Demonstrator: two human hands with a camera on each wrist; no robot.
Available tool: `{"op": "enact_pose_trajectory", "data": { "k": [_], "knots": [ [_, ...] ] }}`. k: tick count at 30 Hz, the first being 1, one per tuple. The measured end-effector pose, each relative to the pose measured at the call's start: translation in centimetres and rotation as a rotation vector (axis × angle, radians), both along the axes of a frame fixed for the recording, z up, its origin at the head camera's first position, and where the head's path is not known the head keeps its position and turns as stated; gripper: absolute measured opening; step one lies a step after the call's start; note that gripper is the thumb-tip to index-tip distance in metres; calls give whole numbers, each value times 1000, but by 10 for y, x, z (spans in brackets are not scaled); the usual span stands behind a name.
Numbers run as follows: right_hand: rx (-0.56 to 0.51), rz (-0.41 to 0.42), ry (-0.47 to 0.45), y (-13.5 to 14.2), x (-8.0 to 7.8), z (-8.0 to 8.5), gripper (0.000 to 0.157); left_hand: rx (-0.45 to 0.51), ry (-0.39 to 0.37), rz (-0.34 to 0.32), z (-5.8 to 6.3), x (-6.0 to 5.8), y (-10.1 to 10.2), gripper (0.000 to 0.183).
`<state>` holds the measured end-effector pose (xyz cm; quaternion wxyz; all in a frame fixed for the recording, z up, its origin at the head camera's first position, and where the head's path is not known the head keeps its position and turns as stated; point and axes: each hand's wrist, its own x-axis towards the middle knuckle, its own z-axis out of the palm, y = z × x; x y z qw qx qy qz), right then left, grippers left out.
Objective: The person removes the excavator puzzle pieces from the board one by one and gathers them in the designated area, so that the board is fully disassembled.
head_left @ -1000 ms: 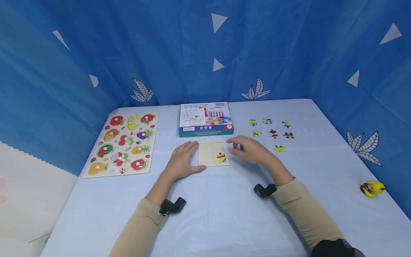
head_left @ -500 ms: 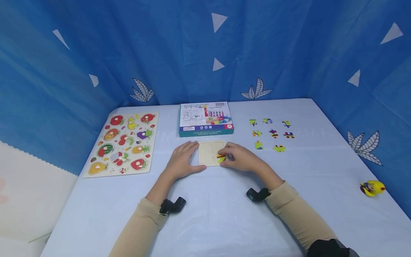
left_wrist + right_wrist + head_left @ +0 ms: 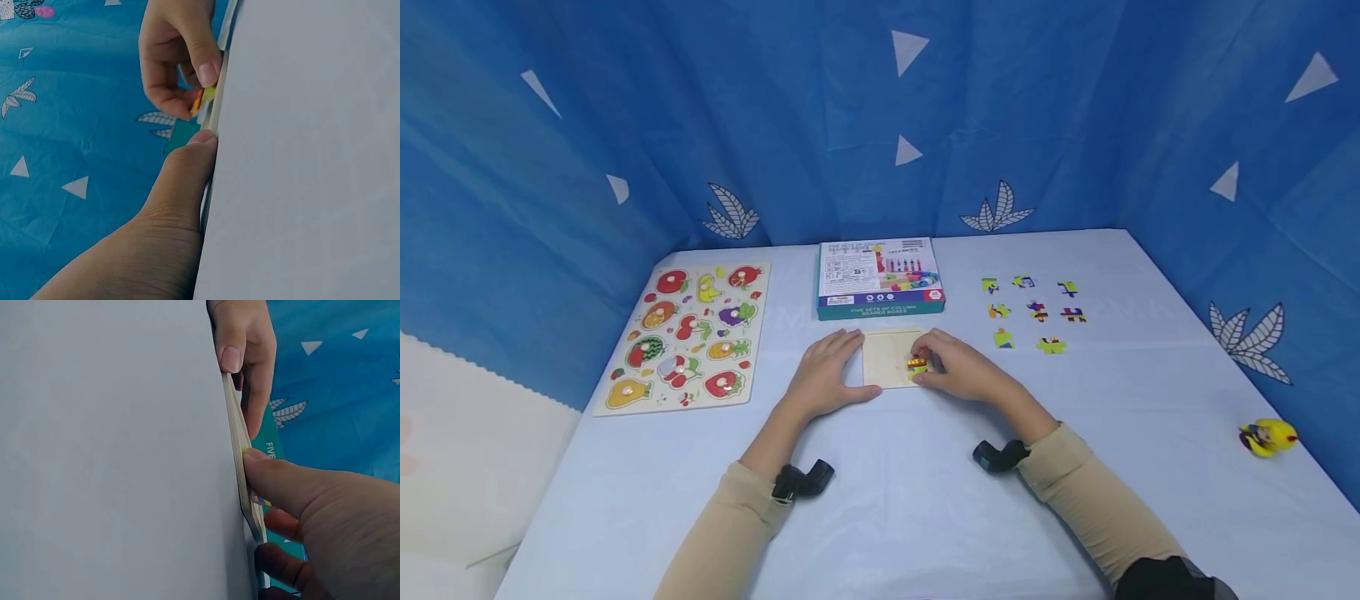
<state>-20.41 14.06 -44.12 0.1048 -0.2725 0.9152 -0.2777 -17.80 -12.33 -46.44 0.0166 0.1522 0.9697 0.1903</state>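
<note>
A small pale wooden puzzle tray (image 3: 886, 354) lies flat near the middle of the table. My left hand (image 3: 827, 375) rests at its left side with the fingers fairly straight, the thumb (image 3: 203, 137) touching the near edge. Over the tray's right part, my right hand (image 3: 958, 367) pinches a yellow-green and red jigsaw piece (image 3: 917, 367) between thumb and index finger. That piece (image 3: 209, 95) stands tilted in the left wrist view. In the right wrist view, the right thumb (image 3: 269, 472) hides most of it.
Several loose jigsaw pieces (image 3: 1037, 312) lie spread to the right. A boxed bead set (image 3: 882, 279) stands behind the tray. A fruit peg puzzle board (image 3: 685, 337) lies at the left, and a yellow toy figure (image 3: 1268, 437) near the right edge.
My right hand has moved left from beside the tray onto the piece in it. It now pinches that piece, which has turned slightly. My left hand has stayed still.
</note>
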Motion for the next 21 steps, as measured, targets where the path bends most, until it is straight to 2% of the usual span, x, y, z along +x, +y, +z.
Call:
{"op": "enact_pose_trajectory", "data": {
  "k": [7, 21],
  "knots": [
    [-66, -18, -79, -3, 0, 0, 38, 0, 9, -1, 0, -1, 0, 102],
    [-46, -31, -42, 2, 2, 4, 46, 0, 7, 2, -1, 1, 0, 101]
  ]
}}
